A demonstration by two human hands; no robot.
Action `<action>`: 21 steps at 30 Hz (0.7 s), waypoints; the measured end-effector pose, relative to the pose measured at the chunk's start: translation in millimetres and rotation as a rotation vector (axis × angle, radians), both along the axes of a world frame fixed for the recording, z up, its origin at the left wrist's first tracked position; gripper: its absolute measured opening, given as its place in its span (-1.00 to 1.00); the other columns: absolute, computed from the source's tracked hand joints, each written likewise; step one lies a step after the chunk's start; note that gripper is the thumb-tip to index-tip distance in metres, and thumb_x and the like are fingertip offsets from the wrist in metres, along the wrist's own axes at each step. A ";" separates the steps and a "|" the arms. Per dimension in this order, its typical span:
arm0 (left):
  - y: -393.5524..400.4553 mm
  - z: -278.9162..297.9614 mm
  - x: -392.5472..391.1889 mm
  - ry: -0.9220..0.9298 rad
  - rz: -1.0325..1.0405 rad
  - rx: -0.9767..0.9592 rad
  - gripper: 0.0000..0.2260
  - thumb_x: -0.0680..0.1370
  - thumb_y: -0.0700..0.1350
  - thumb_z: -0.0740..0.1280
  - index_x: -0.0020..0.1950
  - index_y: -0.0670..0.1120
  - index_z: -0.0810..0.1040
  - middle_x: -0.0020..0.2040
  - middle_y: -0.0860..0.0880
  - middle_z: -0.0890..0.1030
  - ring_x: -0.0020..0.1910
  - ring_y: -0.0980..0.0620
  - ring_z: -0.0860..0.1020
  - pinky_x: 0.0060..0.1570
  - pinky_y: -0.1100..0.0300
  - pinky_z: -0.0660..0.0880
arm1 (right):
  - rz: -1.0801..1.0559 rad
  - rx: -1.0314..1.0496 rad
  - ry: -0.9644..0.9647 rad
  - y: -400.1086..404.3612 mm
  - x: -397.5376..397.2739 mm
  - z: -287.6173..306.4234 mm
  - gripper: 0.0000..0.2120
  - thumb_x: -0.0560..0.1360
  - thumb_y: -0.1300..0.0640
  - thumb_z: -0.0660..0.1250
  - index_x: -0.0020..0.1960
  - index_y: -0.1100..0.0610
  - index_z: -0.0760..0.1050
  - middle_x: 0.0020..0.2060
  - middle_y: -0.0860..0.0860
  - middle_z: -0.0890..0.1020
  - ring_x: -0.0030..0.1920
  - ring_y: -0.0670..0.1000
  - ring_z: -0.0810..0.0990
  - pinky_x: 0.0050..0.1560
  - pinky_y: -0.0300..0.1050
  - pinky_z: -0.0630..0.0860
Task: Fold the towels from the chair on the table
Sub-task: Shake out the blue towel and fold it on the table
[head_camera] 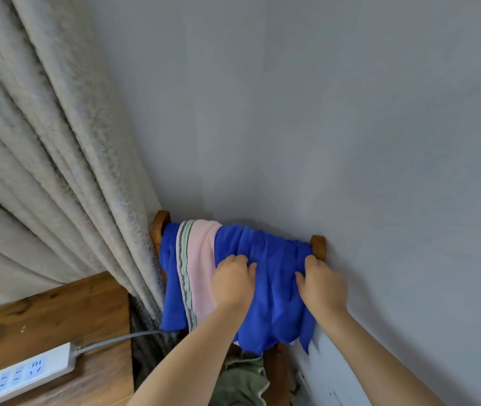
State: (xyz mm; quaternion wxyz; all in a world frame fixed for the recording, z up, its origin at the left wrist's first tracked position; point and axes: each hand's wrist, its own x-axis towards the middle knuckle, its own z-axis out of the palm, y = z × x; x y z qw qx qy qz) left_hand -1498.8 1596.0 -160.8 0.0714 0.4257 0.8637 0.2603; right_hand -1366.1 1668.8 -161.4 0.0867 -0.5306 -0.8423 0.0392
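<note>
**Both hands on the blue towel over the chair back**

The chair (318, 244) is mostly hidden: only two wooden post tops show. The blue towel (277, 273) drapes over it, a pink towel (201, 265) at its 9 o'clock. Left hand (233, 282) and right hand (322, 284) pinch blue folds. The table (57, 317) is cut off at 8 o'clock; no readable writing on the power strip (22, 373).

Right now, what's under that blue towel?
The blue towel hangs over a wooden chair back; only its two top corners show. A pink towel overlaps it.

light: soft, even, moderately bright | shadows: faint, on wall (321, 112) above towels | glare: none | blur: slight softness throughout | distortion: wide-angle bending at frame edges
</note>
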 end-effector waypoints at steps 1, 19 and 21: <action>0.5 -0.2 -2.0 -0.005 0.013 0.024 -0.77 0.58 -0.02 0.15 0.00 -0.13 0.52 -0.01 -0.04 0.55 -0.03 0.01 0.50 -0.17 0.23 0.34 | 0.019 -0.001 -0.009 0.2 0.5 -0.3 -0.78 0.57 0.03 0.10 0.04 0.17 0.40 -0.04 0.05 0.60 -0.09 0.07 0.60 -0.31 -0.17 0.26; -4.0 24.8 -12.2 -0.244 -0.028 0.244 -0.62 0.53 -0.19 0.24 -0.47 -0.12 0.25 -0.55 0.02 0.26 -0.53 0.10 0.21 -0.51 0.30 0.17 | -0.039 0.067 0.317 -10.0 27.1 25.4 -0.80 0.52 0.19 0.20 -0.10 0.28 0.55 -0.17 0.17 0.58 -0.15 0.17 0.53 -0.31 -0.18 0.23; -5.9 34.5 -11.3 -0.253 -0.034 0.306 -0.58 0.52 -0.22 0.25 -0.51 -0.08 0.19 -0.57 0.03 0.23 -0.54 0.10 0.19 -0.54 0.32 0.22 | -0.041 0.065 0.422 -13.3 26.7 32.4 -0.82 0.50 0.23 0.24 -0.14 0.31 0.56 -0.20 0.18 0.55 -0.16 0.16 0.51 -0.28 -0.19 0.22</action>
